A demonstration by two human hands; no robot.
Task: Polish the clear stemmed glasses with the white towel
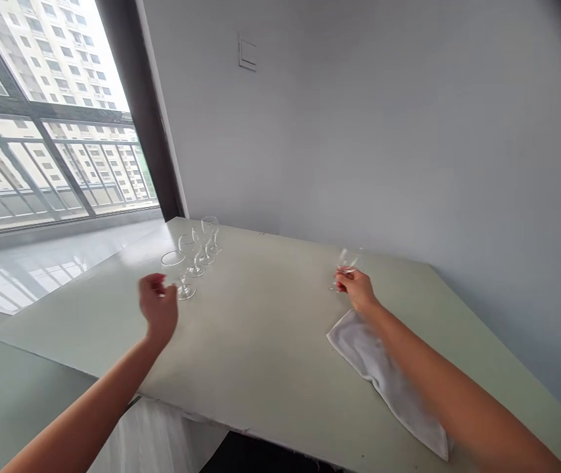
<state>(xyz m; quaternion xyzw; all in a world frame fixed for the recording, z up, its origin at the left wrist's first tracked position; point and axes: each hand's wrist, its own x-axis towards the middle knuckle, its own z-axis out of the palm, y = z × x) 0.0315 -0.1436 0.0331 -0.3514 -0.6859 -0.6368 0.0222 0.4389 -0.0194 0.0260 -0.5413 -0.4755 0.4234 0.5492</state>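
On the right of the table, my right hand (357, 289) is closed around the lower part of a clear stemmed wine glass (349, 258). The glass stands upright, and its foot is at or just above the tabletop; I cannot tell which. To the left, my left hand (158, 307) is beside the nearest glass (185, 291) of a row. Its fingers are curled with a gap to the thumb, and nothing shows in them. Several matching stemmed glasses (196, 270) stand upright behind that one. Beneath my right forearm lies a folded grey cloth (359, 345), partly hidden.
The pale green tabletop (261, 341) has its front edge close to me and its back edge along a grey wall (383, 131). A large window (54, 131) with railings is at the left. A white fabric item (142, 437) shows below the front edge.
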